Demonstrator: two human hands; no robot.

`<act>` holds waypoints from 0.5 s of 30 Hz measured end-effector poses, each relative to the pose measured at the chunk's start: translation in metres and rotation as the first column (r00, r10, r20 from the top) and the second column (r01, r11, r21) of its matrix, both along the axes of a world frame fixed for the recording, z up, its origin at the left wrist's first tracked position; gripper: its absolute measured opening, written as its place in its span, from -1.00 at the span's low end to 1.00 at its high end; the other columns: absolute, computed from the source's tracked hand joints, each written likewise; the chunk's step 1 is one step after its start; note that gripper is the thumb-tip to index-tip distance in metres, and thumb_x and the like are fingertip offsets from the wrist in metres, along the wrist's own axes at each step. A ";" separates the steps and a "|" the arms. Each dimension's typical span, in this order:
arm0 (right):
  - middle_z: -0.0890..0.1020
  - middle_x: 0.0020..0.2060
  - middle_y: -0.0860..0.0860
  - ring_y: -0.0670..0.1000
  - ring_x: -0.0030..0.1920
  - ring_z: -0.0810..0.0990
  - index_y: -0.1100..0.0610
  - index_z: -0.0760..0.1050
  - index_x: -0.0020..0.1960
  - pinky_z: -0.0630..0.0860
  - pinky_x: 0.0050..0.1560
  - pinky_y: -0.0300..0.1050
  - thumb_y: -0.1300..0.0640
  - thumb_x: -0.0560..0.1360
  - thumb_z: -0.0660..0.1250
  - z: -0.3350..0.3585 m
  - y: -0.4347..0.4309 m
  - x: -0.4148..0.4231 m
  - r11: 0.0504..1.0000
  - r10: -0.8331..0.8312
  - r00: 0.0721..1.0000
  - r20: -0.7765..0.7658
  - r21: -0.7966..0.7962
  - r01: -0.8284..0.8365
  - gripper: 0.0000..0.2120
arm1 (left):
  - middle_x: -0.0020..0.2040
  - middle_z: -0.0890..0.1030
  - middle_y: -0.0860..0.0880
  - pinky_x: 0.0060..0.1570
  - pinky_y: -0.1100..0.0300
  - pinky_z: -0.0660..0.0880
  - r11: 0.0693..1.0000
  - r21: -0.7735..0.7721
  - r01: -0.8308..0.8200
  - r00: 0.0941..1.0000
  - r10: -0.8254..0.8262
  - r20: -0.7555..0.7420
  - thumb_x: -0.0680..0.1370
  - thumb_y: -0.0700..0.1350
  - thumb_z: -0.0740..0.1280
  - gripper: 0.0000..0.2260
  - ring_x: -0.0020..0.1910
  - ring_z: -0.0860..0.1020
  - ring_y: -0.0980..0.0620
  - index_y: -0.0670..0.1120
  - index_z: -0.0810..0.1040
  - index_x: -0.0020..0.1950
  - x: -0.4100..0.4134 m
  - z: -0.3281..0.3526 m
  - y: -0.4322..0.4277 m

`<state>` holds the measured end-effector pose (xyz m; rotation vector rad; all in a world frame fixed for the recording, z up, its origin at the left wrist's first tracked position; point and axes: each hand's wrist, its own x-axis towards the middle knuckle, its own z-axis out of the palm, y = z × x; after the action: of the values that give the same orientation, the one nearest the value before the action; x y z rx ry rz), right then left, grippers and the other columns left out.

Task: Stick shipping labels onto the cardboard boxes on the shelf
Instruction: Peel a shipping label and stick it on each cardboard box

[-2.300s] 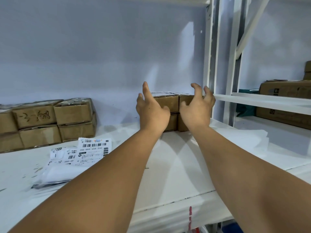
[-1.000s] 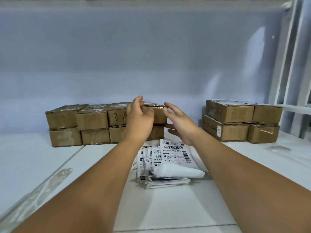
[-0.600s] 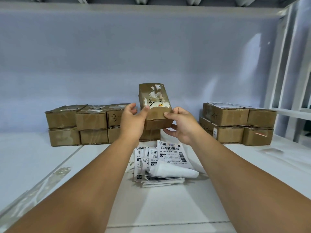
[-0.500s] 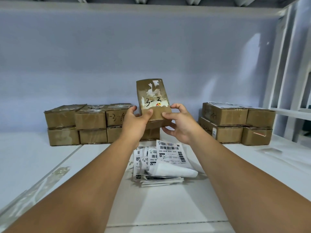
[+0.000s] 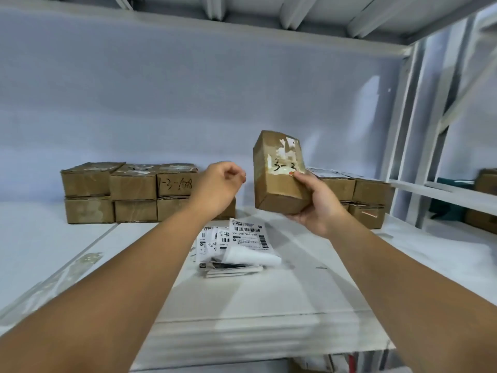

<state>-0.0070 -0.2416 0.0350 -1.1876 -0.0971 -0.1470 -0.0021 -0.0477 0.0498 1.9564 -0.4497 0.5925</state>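
White metal shelf with a pale wall behind carried two low stacks of cardboard boxes, a left stack and a right stack, and a loose pile of shipping labels lay on the surface in front of them, between the two. Half a second earlier both hands had held a single box upright in front of the left stack. By this moment the left hand had come off it and hung just beside it, fingers loosely curled and holding nothing, above the far edge of the pile. The right hand alone gripped the box, thumb laid on its front face near the handwritten "3-2", fingers under and behind. The box was lifted clear of the shelf, tilted a little, and had drifted toward the right stack. Torn white scraps of tape or an old sticker showed on its upper part. The box seemed chosen, and the freed hand looked ready to fetch a label from the pile below; no fresh label was yet on this box.
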 end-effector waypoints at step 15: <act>0.68 -0.11 0.08 0.07 -0.12 0.65 0.08 0.54 -0.02 0.61 -0.07 0.02 0.06 0.44 0.43 -0.004 -0.037 -0.062 0.889 -0.173 0.923 -0.344 -0.457 -0.003 -0.83 | -0.06 0.52 0.00 -0.15 0.18 0.37 0.872 0.471 -0.129 0.903 0.300 -0.308 0.48 -0.03 0.30 -0.83 -0.07 0.48 -0.06 -0.04 0.45 0.04 -0.041 -0.041 -0.018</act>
<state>-0.0692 -0.2785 0.0305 -1.6685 0.2788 0.0336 -0.0431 -0.0654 0.0084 2.5175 -0.1213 0.2493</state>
